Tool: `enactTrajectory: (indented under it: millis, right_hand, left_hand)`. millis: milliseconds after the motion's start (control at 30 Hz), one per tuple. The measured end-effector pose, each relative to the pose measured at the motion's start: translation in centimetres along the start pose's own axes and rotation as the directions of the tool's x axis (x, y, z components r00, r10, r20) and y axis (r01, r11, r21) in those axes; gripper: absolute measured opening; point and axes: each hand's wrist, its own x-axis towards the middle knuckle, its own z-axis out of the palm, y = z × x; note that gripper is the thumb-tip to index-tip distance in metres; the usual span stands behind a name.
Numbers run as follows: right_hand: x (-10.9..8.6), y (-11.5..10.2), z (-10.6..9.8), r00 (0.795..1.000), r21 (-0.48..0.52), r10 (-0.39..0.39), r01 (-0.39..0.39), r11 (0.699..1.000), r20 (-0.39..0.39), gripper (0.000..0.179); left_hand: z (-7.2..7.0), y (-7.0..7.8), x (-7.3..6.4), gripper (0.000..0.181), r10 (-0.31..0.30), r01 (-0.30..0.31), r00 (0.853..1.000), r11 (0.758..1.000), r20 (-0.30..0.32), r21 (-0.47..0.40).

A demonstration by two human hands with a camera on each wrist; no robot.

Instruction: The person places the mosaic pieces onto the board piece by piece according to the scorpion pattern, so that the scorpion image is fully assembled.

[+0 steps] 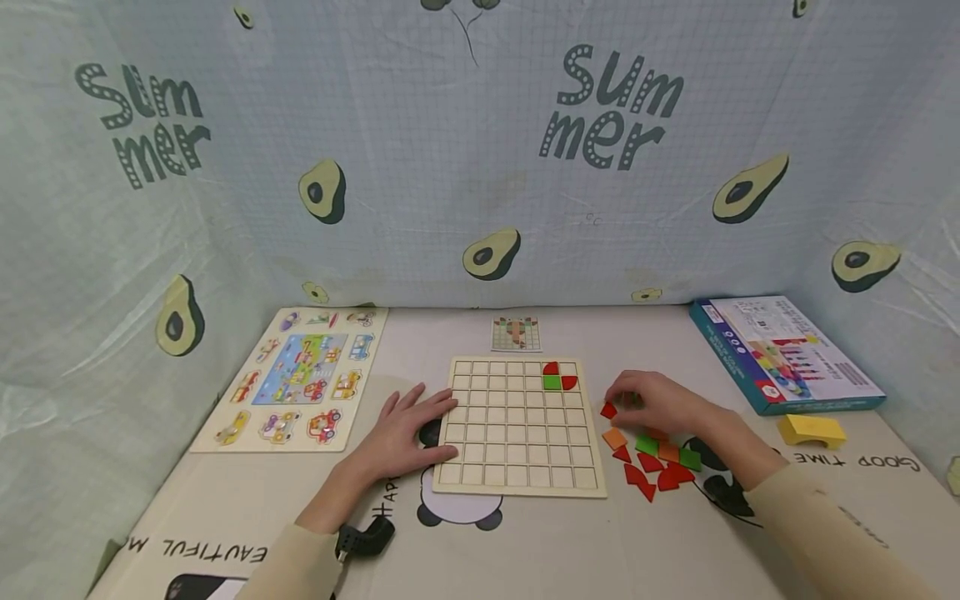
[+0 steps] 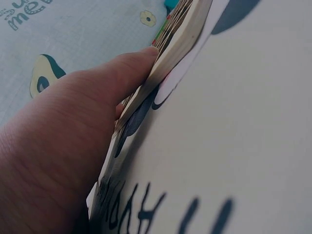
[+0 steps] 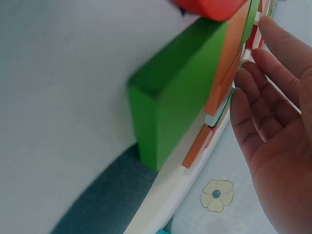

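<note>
My left hand (image 1: 403,435) rests with fingers spread on the left edge of a wooden grid board (image 1: 495,452); in the left wrist view its thumb (image 2: 129,68) touches the rim. Near the board's upper right corner sit a green square (image 1: 552,382) and two red quarter-circle pieces, one above it (image 1: 551,367) and one to its right (image 1: 569,383). Just right of the board, my right hand (image 1: 663,402) pinches a small red piece (image 1: 608,410) between thumb and fingertips. Under and below that hand lie loose red pieces (image 1: 650,462), orange squares (image 1: 615,438) and green squares (image 1: 690,459).
A small pattern card (image 1: 534,338) lies beyond the board. At the left is a vehicle picture puzzle (image 1: 247,433). A boxed set (image 1: 817,367) and a yellow arch block (image 1: 812,431) stand at the right. Printed cloth (image 1: 420,167) hangs behind.
</note>
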Motion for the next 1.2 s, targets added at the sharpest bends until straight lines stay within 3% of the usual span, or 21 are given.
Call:
enactTrajectory:
  millis: [767,1000,1200]
  right_hand:
    - [0.6,-0.6,0.4,0.998,-0.081,0.059,-0.059,0.995,-0.005,0.024]
    - [1.0,-0.7,0.5,0.999,-0.074,0.048,-0.048,0.996,-0.001,0.023]
    - [1.5,-1.1,-0.1,0.998,-0.011,0.052,-0.053,0.999,-0.030,0.020]
  left_hand:
    - [0.3,0.1,0.1,0.074,0.008,-0.008,1.000,1.000,0.004,-0.008]
    - [0.3,-0.1,0.0,0.074,-0.004,0.004,1.000,1.000,-0.001,0.000]
    - [0.0,-0.1,0.1,0.074,0.008,-0.008,1.000,1.000,-0.005,-0.008]
